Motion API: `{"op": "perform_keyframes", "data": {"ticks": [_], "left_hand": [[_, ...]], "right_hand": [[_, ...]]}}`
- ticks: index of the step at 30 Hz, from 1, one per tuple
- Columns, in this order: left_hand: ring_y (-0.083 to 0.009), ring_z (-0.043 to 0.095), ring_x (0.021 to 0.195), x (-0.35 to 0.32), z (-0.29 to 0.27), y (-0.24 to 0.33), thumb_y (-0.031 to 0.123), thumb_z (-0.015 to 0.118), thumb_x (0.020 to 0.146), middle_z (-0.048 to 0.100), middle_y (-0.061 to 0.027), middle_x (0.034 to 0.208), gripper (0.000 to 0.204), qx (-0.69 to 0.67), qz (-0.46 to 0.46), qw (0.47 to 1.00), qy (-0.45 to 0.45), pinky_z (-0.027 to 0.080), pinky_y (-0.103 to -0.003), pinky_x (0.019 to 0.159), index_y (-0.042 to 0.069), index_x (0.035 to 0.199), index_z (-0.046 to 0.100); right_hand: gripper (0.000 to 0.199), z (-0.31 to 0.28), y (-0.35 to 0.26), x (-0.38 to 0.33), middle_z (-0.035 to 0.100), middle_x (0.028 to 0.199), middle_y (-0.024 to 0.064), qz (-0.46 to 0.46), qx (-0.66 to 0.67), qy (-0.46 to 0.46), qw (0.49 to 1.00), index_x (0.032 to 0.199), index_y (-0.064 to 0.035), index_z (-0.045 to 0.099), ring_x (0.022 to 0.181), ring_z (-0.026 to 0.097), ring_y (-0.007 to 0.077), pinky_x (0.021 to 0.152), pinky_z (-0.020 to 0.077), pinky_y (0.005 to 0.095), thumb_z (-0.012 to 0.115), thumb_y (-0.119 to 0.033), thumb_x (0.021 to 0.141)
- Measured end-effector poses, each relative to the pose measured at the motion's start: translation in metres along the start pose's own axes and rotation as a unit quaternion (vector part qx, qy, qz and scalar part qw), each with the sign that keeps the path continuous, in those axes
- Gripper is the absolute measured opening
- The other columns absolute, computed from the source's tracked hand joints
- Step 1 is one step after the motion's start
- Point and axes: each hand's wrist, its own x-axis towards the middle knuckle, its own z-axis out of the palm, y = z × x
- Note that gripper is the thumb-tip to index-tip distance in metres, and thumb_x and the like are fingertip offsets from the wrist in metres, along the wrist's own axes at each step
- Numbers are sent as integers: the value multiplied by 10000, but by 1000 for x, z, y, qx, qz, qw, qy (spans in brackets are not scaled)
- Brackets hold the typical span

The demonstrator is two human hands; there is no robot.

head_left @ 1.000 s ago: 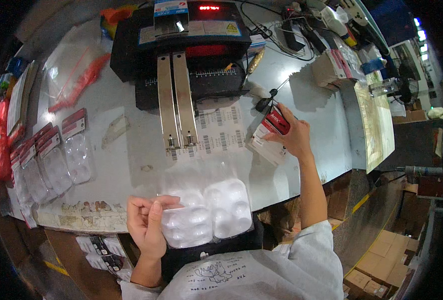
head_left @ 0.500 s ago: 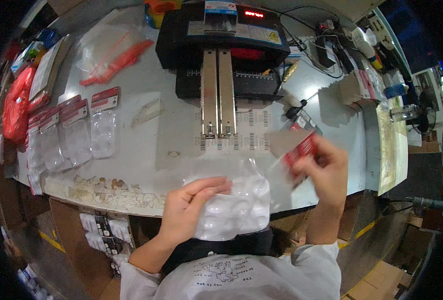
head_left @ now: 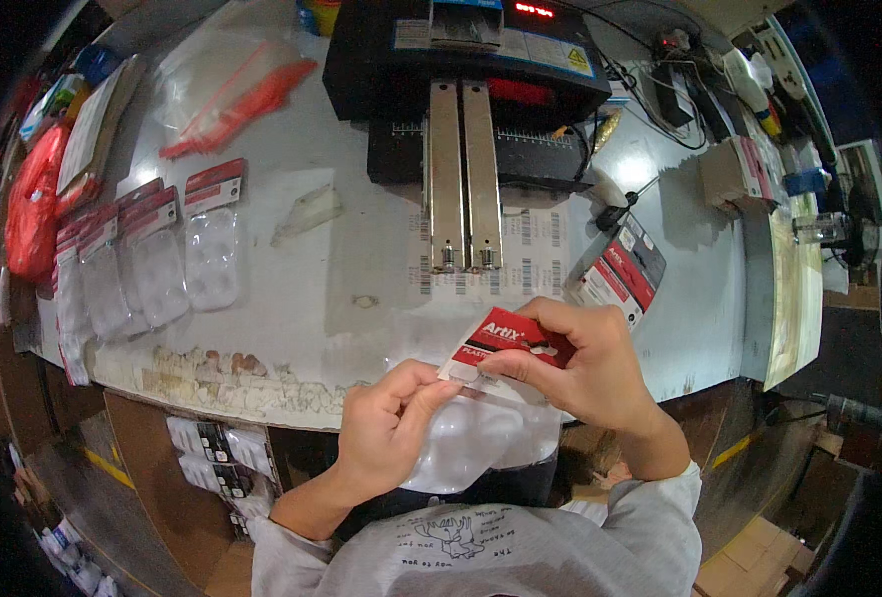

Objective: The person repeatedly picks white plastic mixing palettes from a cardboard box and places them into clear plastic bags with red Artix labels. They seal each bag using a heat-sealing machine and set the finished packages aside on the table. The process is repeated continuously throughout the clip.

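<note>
My right hand point(head_left: 600, 378) grips a red and white header card point(head_left: 506, 333), thumb on its printed face. At the card's lower left corner my left hand point(head_left: 386, 428) is closed in a pinch; whether it also pinches clear film there I cannot tell. Just below both hands, over the table's front edge, lies a white plastic paint palette point(head_left: 461, 448) with round wells, seemingly in a clear bag. The card covers its upper part. More header cards point(head_left: 620, 269) lie on the table beyond my right hand.
A black machine point(head_left: 461, 60) with two metal bars point(head_left: 464, 179) stands ahead, above a barcode sheet point(head_left: 536, 244). Packed palettes with red cards point(head_left: 212, 239) lie at left, near a red bag point(head_left: 35, 209). A card stack point(head_left: 735, 174) and cables occupy the right.
My right hand has brought the header card leftward over the palette. My left hand, which lay on the palette, now pinches at the card's corner. The view has shifted slightly.
</note>
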Motion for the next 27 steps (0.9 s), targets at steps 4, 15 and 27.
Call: {"op": "perform_keyframes", "data": {"ticks": [4,15,27], "left_hand": [[-20,428,506,-1,4,2,141,581,883,541,-8,556,136,-22,17,999,16,347,-202,458,17,855,630],[-46,502,668,-2,-1,-8,137,549,901,611,-8,764,206,-96,1,986,138,395,-179,593,-51,902,634],[-50,477,645,-1,-13,-11,206,488,929,588,-20,726,281,-19,-84,991,98,380,-197,578,-35,844,605]], "right_hand": [[237,0,1,1,611,644,52,-50,-1,4,999,832,-3,645,536,498,59,487,402,209,771,-156,702],[228,-13,31,-17,634,678,45,213,181,-85,956,884,28,668,572,572,64,501,455,221,690,-183,798],[150,9,43,-20,623,695,87,278,379,-97,877,824,40,589,552,601,115,472,470,221,576,-107,849]]}}
